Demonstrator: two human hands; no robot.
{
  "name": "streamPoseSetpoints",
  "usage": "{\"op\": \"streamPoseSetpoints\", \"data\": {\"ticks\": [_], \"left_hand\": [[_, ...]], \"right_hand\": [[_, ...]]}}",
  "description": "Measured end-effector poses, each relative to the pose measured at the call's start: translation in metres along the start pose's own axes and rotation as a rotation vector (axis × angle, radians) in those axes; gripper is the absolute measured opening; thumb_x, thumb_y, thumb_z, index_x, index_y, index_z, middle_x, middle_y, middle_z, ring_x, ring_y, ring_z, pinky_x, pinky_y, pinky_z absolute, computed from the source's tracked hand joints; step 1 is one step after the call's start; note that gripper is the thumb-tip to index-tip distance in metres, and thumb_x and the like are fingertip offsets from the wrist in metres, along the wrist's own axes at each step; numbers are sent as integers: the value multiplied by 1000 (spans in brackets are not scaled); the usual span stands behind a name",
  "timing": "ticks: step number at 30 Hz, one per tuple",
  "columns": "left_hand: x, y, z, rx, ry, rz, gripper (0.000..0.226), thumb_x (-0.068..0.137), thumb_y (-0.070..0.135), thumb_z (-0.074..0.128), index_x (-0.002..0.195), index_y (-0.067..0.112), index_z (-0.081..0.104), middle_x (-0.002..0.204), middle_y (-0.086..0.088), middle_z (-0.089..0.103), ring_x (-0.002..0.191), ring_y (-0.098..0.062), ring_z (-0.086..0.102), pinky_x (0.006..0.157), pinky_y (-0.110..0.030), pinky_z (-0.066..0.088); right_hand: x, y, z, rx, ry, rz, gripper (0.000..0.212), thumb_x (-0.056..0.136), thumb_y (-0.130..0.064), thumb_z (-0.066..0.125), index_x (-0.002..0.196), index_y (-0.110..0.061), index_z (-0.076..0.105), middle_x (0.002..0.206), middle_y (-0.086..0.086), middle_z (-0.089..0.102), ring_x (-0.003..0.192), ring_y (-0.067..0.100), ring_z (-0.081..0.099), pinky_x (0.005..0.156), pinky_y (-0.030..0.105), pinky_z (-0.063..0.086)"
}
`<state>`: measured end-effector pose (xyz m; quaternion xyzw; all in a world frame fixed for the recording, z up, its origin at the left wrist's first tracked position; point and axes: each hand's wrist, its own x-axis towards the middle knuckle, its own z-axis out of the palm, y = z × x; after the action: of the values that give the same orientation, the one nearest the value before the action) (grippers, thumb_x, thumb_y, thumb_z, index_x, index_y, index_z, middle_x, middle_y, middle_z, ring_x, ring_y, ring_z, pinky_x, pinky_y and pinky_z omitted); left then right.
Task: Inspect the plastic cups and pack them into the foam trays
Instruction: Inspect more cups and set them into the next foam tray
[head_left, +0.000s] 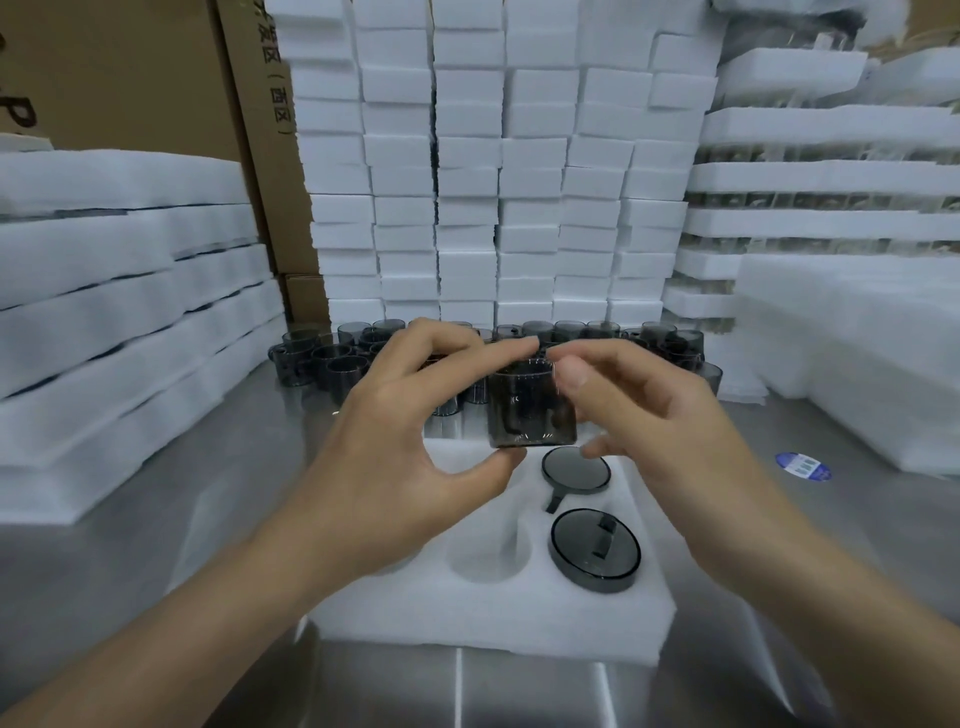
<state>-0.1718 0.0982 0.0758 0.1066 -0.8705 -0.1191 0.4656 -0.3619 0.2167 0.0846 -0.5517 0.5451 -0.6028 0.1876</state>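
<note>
A smoky grey clear plastic cup is held upright above the far end of a white foam tray. My left hand pinches it, fingers on the rim and thumb under the base. My right hand holds its other side, thumb near the rim and fingers below. Two grey cups sit upside down in the tray's right-hand pockets, one farther and one nearer. An unfilled pocket lies to their left.
Several loose grey cups crowd the steel table behind the tray. Foam blocks are stacked high at the back, foam sheets on the left, filled foam trays at right. A blue sticker lies on the table.
</note>
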Motion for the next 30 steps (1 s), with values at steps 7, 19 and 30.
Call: {"op": "streamPoseSetpoints", "data": {"ticks": [7, 19, 30], "left_hand": [[0, -7, -4, -83, -165, 0, 72, 87, 41, 86, 151, 44, 54, 131, 13, 60, 131, -19, 59, 94, -21, 47], [-9, -71, -9, 41, -495, -511, 16, 108, 37, 59, 115, 42, 73, 114, 31, 69, 114, 9, 60, 107, -37, 48], [-11, -59, 9, -106, -527, -512, 22, 98, 49, 64, 118, 46, 72, 121, 32, 69, 120, 7, 61, 113, -39, 48]], "right_hand": [[-1, 7, 4, -14, -47, 91, 48, 73, -54, 82, 118, -38, 73, 103, -4, 78, 96, 13, 76, 80, 26, 62], [1, 21, 0, -193, -63, 61, 52, 72, -45, 76, 122, -51, 69, 115, -24, 72, 115, -4, 67, 96, 31, 58], [1, 14, -7, -205, -251, -68, 48, 66, -34, 71, 114, -38, 66, 111, -13, 71, 112, 12, 68, 94, 27, 54]]}}
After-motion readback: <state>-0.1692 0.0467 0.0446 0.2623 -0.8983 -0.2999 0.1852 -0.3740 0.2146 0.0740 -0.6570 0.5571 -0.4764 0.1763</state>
